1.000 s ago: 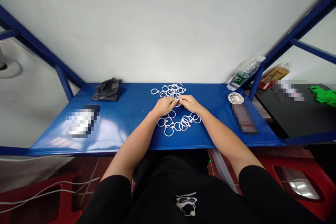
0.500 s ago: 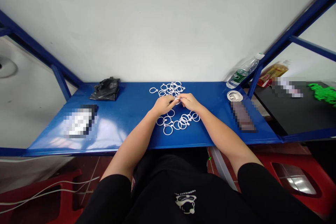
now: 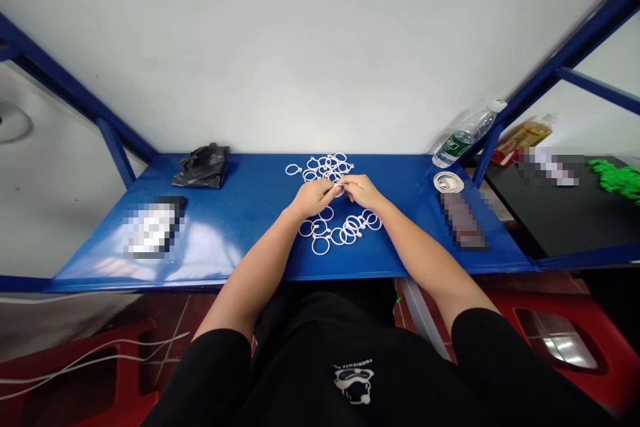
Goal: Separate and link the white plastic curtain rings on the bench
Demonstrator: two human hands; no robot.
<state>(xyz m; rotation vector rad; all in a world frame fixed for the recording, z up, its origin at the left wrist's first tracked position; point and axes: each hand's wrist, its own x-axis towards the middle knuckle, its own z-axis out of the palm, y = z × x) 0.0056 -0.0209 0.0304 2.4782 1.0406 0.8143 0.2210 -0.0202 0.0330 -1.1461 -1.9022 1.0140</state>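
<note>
My left hand (image 3: 315, 197) and my right hand (image 3: 362, 191) meet over the middle of the blue table. Between their fingertips they pinch one white plastic ring (image 3: 340, 191), partly covered by the fingers. Just beyond the hands lies a heap of several white rings (image 3: 328, 163), each with a small tab. A lone ring (image 3: 293, 169) rests at the heap's left side. Nearer to me, between my forearms, a second loose group of white rings (image 3: 345, 232) overlaps on the table.
The blue table (image 3: 240, 213) backs onto a wall. A black plastic bag (image 3: 204, 167) lies at the far left, a blurred-out item (image 3: 150, 227) before it. At the right are a water bottle (image 3: 463, 137), a coiled white strap (image 3: 449, 182) and a blurred-out brown item (image 3: 463, 220).
The view has shifted very slightly. Both hands stay together on the white ring, with only small finger movement; the two groups of rings look the same.
</note>
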